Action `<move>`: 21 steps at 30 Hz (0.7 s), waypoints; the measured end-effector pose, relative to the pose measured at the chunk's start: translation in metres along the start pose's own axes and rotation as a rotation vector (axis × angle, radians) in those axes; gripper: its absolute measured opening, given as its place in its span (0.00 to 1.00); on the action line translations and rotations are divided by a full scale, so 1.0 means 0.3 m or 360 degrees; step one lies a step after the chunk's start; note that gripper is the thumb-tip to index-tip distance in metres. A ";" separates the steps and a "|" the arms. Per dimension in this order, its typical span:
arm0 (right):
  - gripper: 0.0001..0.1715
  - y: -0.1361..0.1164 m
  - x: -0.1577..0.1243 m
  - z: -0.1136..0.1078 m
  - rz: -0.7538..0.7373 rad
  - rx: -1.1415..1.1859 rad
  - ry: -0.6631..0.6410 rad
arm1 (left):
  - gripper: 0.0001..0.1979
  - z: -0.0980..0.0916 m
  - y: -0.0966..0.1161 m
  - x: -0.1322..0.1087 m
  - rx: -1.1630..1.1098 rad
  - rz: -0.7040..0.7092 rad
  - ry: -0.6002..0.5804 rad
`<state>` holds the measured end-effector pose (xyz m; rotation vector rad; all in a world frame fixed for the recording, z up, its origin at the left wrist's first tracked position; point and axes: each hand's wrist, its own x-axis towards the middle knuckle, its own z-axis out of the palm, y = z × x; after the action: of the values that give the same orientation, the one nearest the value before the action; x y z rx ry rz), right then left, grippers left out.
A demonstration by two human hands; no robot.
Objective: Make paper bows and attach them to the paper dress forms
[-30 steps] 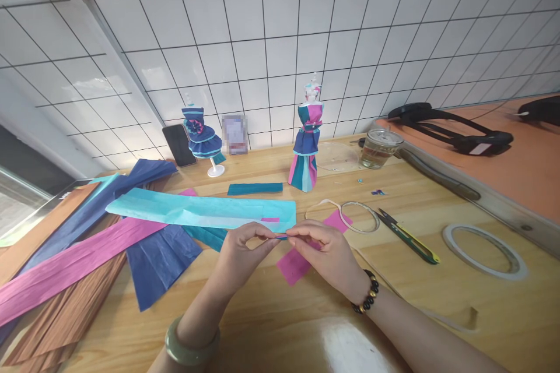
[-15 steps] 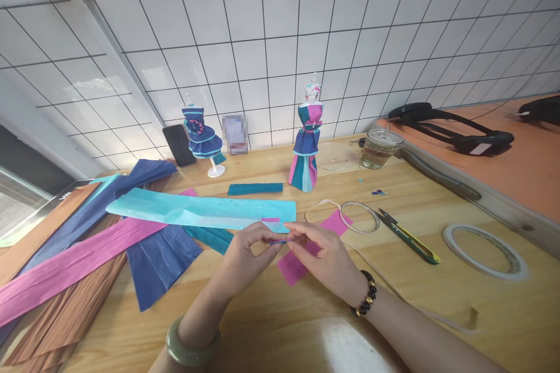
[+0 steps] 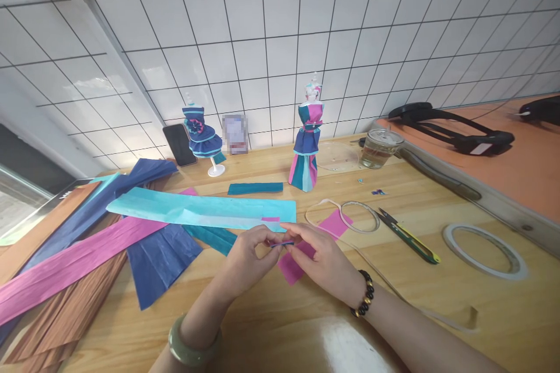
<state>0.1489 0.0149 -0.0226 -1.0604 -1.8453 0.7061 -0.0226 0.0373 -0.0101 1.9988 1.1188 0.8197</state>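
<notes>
My left hand [image 3: 247, 259] and my right hand [image 3: 321, 259] meet over the wooden table [image 3: 280, 326], fingertips pinched on a thin dark blue paper strip [image 3: 282, 243] held between them. Under my right hand lies a pink paper piece [image 3: 292, 267]. Just beyond my fingers stretches a long light blue crepe paper sheet [image 3: 201, 211]. A green bangle circles my left wrist; a bead bracelet circles my right.
Pink [image 3: 65, 271], navy [image 3: 160, 259] and brown [image 3: 61, 317] crepe sheets lie left. Two paper-dressed mannequins [image 3: 305, 148] [image 3: 201, 137], a phone [image 3: 179, 144] and a glass jar [image 3: 378, 148] stand by the tiled wall. Snips [image 3: 409, 236] and tape rings [image 3: 481, 249] [image 3: 361, 217] lie right.
Both hands have drawn slightly toward me and closer together, still pinching the thin blue strip. Nothing else has moved.
</notes>
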 end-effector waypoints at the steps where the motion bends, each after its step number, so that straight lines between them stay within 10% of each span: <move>1: 0.25 0.000 0.001 0.001 0.0032 0.0025 0.0014 | 0.06 0.000 0.002 0.000 -0.0013 -0.0013 0.0000; 9: 0.20 0.004 0.015 0.014 0.0556 0.0635 0.0180 | 0.12 0.013 -0.020 0.006 -0.0352 -0.0206 -0.0040; 21: 0.19 0.016 0.007 0.031 0.0527 0.0584 0.0153 | 0.08 0.017 -0.018 0.009 -0.0707 -0.0322 0.0020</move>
<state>0.1420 0.0186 -0.0297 -1.1392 -1.4007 1.1192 -0.0197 0.0404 -0.0167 1.4919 1.0206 0.8849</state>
